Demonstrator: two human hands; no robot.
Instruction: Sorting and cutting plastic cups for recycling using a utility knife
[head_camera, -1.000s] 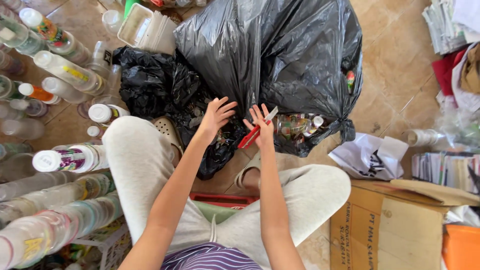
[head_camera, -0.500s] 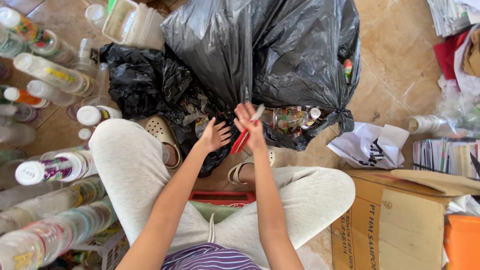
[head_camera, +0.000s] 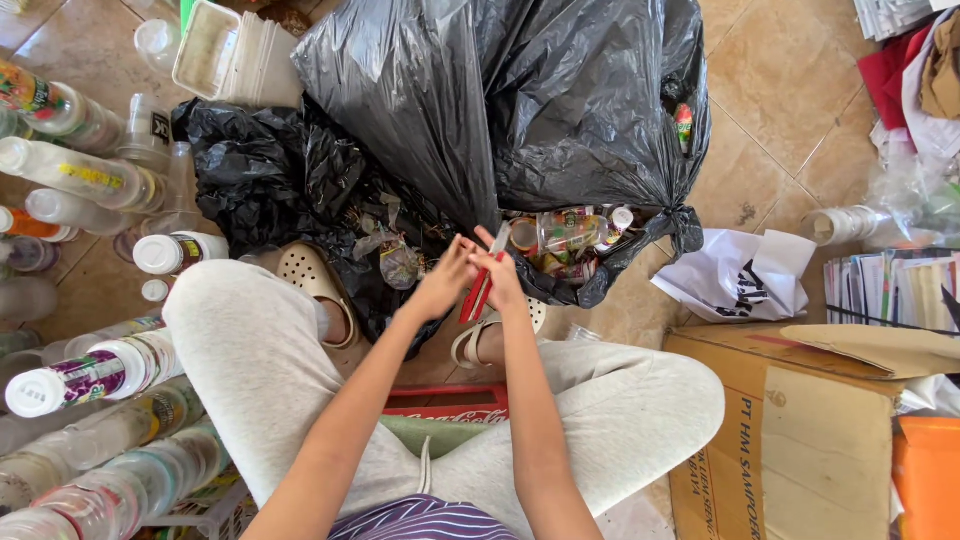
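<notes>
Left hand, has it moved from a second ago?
Yes. The left hand closed in rightward onto the red utility knife, lower against the big black plastic bag.

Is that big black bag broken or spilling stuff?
Yes. The big black bag gapes open low down, just past the right hand with its red cutter and the left hand. Bottles show in the gap. Another bottle pokes out on the bag's right side.

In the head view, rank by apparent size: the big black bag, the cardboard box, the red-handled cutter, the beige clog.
1. big black bag
2. cardboard box, cut off by the frame edge
3. beige clog
4. red-handled cutter, partly hidden by the right hand; close to the clog in length, so unsure.
</notes>
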